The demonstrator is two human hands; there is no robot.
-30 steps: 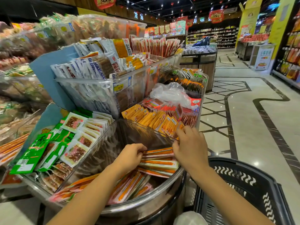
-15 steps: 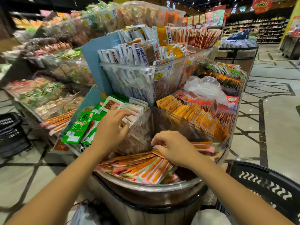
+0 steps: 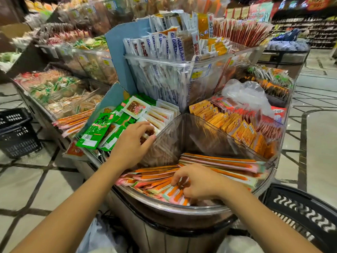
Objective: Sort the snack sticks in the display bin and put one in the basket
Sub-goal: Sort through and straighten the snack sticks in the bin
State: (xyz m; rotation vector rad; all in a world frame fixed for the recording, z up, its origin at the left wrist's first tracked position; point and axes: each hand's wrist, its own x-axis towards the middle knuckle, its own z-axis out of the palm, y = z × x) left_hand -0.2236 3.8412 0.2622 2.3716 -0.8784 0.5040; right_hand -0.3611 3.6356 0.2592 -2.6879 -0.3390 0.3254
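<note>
At the lower right corner, the black basket (image 3: pixel 300 210) stands just beside the round display bin (image 3: pixel 164 207), its rim close to the bin's metal edge. Both forearms reach in from the bottom of the view.

The right hand (image 3: pixel 198 181) is down in the bin's nearest compartment. Its fingers (image 3: pixel 176 179) and thumb are curled into the pile of snack sticks (image 3: pixel 218 163) and close on a few of them. The sticks are long orange ones in pink and pale green wrappers. They lie flat, fanned from the left wall across to the right, and cover the compartment floor up to the front rim. The bare inner walls of the compartment rise above the pile.

The left hand (image 3: pixel 131 143) is farther in and to the left, over the clear divider wall (image 3: pixel 169 143), with its thumb at that wall's top edge. Its fingers are bent over the white packets (image 3: pixel 158 115) in the neighbouring compartment. Whether it grips one cannot be told. The green packets (image 3: pixel 98 130) lie just left of that hand and hang past the bin's outer edge.

Across the divider on the right, yellow packets (image 3: pixel 237 125) stand packed upright, with a crumpled plastic bag (image 3: pixel 244 92) behind them. On the centre of the bin sits an upper clear tub (image 3: pixel 182 63) with a price label (image 3: pixel 197 73), crowded with tall white packets.

Open tiled floor (image 3: pixel 36 179) lies to the left, where a second black basket (image 3: pixel 16 132) stands against the next shelf, and more open floor lies to the right of the bin.
</note>
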